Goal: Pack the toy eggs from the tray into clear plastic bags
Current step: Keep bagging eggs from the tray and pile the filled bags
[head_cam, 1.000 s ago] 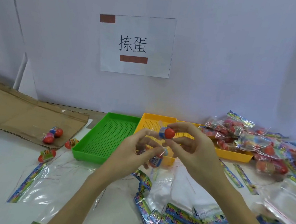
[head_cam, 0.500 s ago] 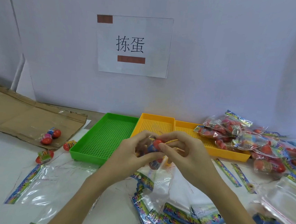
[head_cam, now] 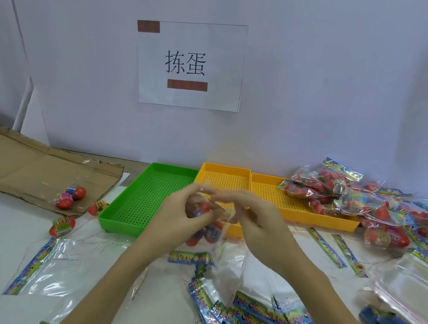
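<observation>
My left hand (head_cam: 176, 218) grips the top of a clear plastic bag (head_cam: 211, 233) that hangs between my hands with several red toy eggs (head_cam: 203, 209) inside. Beside it, my right hand (head_cam: 257, 218) pinches the bag's mouth at its upper edge. Both hands are raised over the near end of the small yellow tray (head_cam: 223, 178). Loose red eggs lie at the left: two on the cardboard (head_cam: 72, 196), one (head_cam: 97, 206) by the green tray and one (head_cam: 61, 225) on the table.
A green tray (head_cam: 134, 222) stands left of two yellow trays; a heap of filled bags (head_cam: 347, 200) covers the larger one (head_cam: 294, 214) and the table at right. Empty bags with coloured headers (head_cam: 258, 317) lie in front. Flat cardboard (head_cam: 24, 162) is at left.
The egg my right hand held up above the bag has gone down into it. Both hands have closed together at the bag's mouth and lowered slightly.
</observation>
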Demonstrator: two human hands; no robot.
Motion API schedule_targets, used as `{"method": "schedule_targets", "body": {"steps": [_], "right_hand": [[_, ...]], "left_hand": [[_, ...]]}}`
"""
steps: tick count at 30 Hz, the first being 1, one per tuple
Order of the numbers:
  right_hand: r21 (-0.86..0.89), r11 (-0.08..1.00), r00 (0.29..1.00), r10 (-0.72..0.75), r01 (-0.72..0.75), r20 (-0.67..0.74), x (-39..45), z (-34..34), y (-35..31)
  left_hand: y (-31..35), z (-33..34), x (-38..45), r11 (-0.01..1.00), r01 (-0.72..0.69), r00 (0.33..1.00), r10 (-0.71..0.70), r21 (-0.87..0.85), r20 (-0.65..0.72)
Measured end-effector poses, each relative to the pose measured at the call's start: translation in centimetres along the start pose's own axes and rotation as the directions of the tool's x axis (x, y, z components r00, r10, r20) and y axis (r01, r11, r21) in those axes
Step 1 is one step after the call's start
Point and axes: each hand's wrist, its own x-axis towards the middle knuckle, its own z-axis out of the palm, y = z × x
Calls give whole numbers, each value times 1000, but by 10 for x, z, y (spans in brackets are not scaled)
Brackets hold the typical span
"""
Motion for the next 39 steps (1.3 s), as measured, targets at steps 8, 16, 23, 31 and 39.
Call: {"method": "schedule_targets", "body": {"steps": [8, 16, 23, 31, 39], "right_hand": [[-393, 916, 991, 114, -80, 64, 12, 15, 44], [-421, 902, 991, 122, -92, 45, 18, 27, 47], [-419, 897, 983, 176, -142, 44, 17, 25, 46], [-430, 895, 981, 175, -123, 84, 17, 22, 42], [-138, 988, 947, 15, -62, -322, 14, 8, 20]], "left_hand": [[4, -23, 5, 907, 219, 941, -293, -360, -168], [6, -15, 3, 917, 176, 960, -240, -357, -142], [6, -13, 2, 937, 199, 964, -240, -287, -115], [8, -11, 2, 950, 177, 975, -205, -257, -86], [11, -8, 0, 967, 147, 986, -161, -209, -53]]}}
